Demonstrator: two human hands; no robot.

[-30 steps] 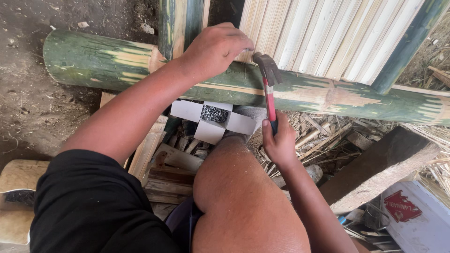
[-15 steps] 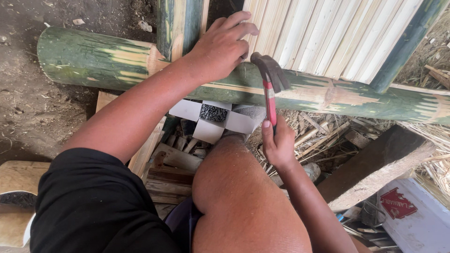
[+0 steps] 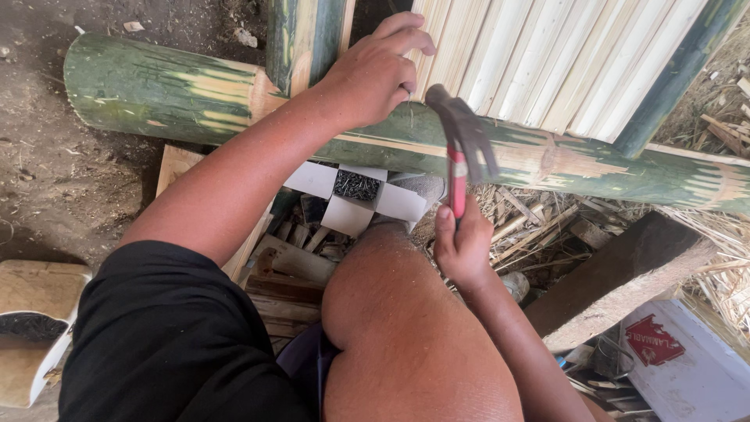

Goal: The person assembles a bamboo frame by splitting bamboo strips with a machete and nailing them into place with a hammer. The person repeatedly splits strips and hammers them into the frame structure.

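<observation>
My left hand pinches a small nail upright against the thick green bamboo pole, at the foot of the pale bamboo slats. In my right hand is a claw hammer with a red handle; its dark head hovers just right of the nail, close to my left fingers. Below the pole sits an open white cardboard box of dark nails. My bare knee fills the lower middle.
A second green bamboo post rises behind my left wrist. Wood offcuts and dry shavings litter the ground under the pole. A dark wooden beam lies at the right, above a white box with a red label. Bare earth lies left.
The hammer head has swung up and left, closer to the nail. My left hand has shifted slightly right along the pole, still on the nail. The view has moved in a little.
</observation>
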